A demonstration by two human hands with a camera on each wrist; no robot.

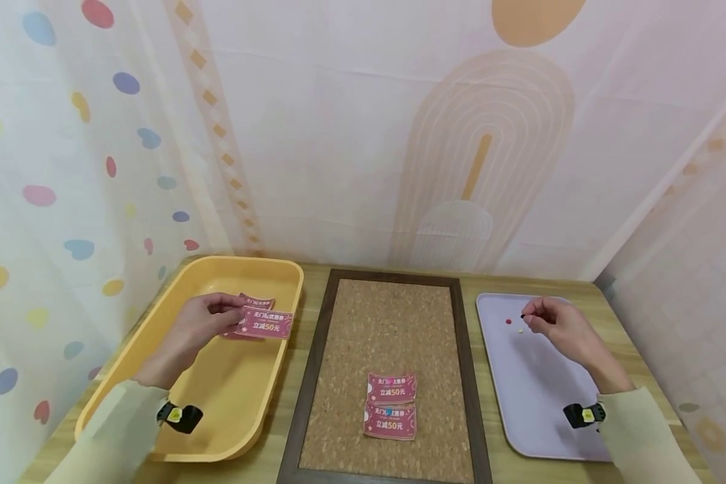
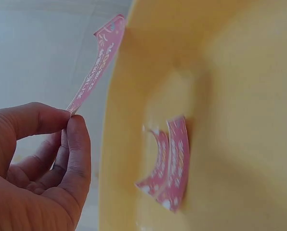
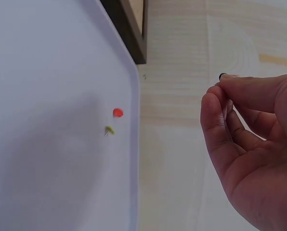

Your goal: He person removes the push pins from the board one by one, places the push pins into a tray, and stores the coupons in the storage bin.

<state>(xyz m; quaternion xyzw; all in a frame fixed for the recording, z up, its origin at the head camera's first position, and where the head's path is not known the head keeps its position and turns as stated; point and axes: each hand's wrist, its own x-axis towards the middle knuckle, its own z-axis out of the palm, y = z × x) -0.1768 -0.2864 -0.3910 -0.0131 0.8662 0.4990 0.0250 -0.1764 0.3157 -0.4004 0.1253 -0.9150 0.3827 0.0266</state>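
My left hand (image 1: 202, 326) pinches one end of a pink coupon (image 1: 266, 323) between thumb and fingertips, above the yellow tray (image 1: 218, 403). Below it, more pink coupons (image 2: 178, 163) lie in that tray, partly hidden in the head view. Over the lilac tray (image 1: 535, 403), my right hand (image 1: 559, 326) pinches a small black thumbtack (image 3: 222, 76); its pin cannot be seen. A red thumbtack (image 3: 118, 112) and a yellowish one (image 3: 110, 130) lie on the lilac tray. Two pink coupons (image 1: 390, 390) sit one above the other low on the cork board (image 1: 393, 329).
The board's dark wooden frame (image 1: 317, 336) stands between the two trays on a wood-grain table (image 1: 278, 430). A pink tack (image 1: 390, 381) and a blue tack (image 1: 388, 412) show on the board's coupons. A patterned curtain (image 1: 327, 134) hangs behind and at both sides.
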